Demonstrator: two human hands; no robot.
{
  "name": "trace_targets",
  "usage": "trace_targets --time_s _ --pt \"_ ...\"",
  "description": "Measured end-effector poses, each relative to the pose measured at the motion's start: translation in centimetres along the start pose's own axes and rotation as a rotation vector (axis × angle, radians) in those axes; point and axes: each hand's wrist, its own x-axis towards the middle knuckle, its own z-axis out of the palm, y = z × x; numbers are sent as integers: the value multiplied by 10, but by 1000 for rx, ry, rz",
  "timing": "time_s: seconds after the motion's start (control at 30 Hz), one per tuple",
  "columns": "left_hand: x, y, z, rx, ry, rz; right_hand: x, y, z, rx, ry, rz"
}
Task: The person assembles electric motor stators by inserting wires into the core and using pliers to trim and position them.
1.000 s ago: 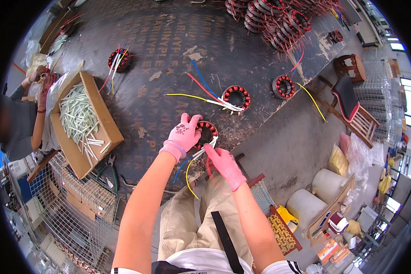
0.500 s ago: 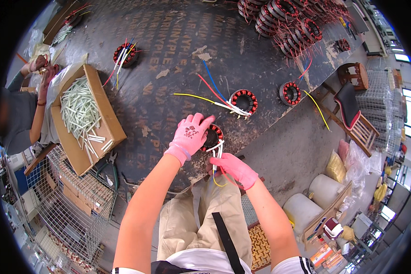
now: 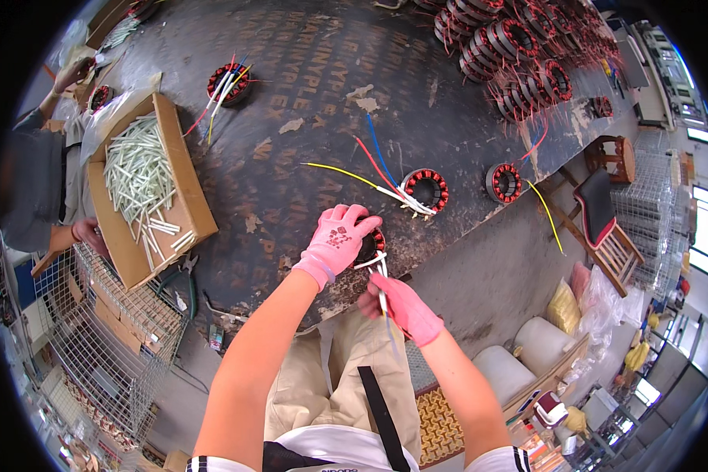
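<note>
My left hand (image 3: pixel 340 242), in a pink glove, is closed on a motor stator (image 3: pixel 378 241) near the table's front edge, covering much of its ring. White insulating sleeves (image 3: pixel 381 263) hang from the stator's near side. Just below, my right hand (image 3: pixel 407 307), also gloved in pink, has its fingers closed around the sleeved wires; their lower ends are blurred. Beyond my hands lies another stator (image 3: pixel 425 191) with white sleeves and red, blue and yellow leads. Farther right sits a stator (image 3: pixel 503 183) with a red and a yellow lead.
A cardboard box (image 3: pixel 187 197) of white sleeves stands at left, with pliers (image 3: pixel 189 283) near its corner. A co-worker's hand (image 3: pixel 91 235) is beside the box. Another sleeved stator (image 3: pixel 230 84) lies farther back. Many stators (image 3: pixel 519 71) are piled at back right. A chair (image 3: pixel 598 208) stands beyond the right edge.
My right hand has drawn slightly down along the wires, while my left hand keeps hold of the stator. The co-worker's hand has come down beside the box. The whole view has shifted slightly.
</note>
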Motion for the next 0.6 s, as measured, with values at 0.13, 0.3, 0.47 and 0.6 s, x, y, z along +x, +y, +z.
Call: trace_targets --time_s 0.13,0.3,0.47,0.6 --pt "1 5 4 22 -4 -30 -69 7 -11 -149 -99 118" --pt "-3 -2 0 47 -11 -14 -191 -4 -31 -427 1 215" --pt "-27 30 -56 -265 289 -129 -253 -26 -62 -343 491 -337" --pt "-107 89 -86 -1381 30 -366 -166 -1 17 -351 375 -334"
